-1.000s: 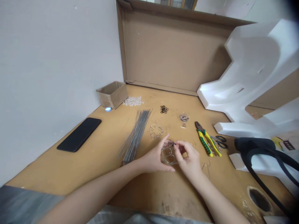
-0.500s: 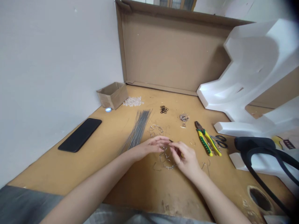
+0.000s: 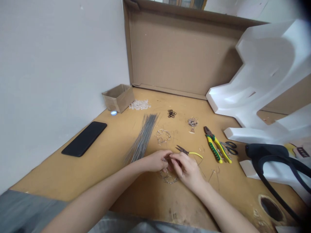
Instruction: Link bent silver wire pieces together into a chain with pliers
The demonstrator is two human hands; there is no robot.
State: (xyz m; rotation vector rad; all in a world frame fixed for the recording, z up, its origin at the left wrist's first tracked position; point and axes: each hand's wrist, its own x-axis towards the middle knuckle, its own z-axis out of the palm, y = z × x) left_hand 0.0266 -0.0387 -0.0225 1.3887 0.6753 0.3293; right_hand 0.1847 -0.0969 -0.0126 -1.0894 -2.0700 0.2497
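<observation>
My left hand (image 3: 160,160) is closed, its fingers curled around part of a wire loop chain (image 3: 169,178). Against it, my right hand (image 3: 188,166) pinches at the same spot with thumb and forefinger. The silvery chain hangs or lies just below both hands; the part between the fingertips is hidden. Small needle-nose pliers (image 3: 182,150) with a yellow handle lie on the table just past my right hand, which covers some of them. Beyond the hands is another ring of bent wire pieces (image 3: 163,137). A bundle of straight grey wires (image 3: 145,136) lies left of it.
Large yellow-green pliers (image 3: 213,144) and scissors (image 3: 230,148) lie to the right. Farther back are black rings (image 3: 171,113), a wire cluster (image 3: 192,122), clear beads (image 3: 140,104) and a small cardboard box (image 3: 119,98). A black phone (image 3: 84,139) lies left; white foam (image 3: 267,74) stands right.
The needle-nose pliers, mostly covered by my right hand before, now lie exposed on the table. Both hands have come lower and closer together; my left fingers went from stretched out to curled around the chain.
</observation>
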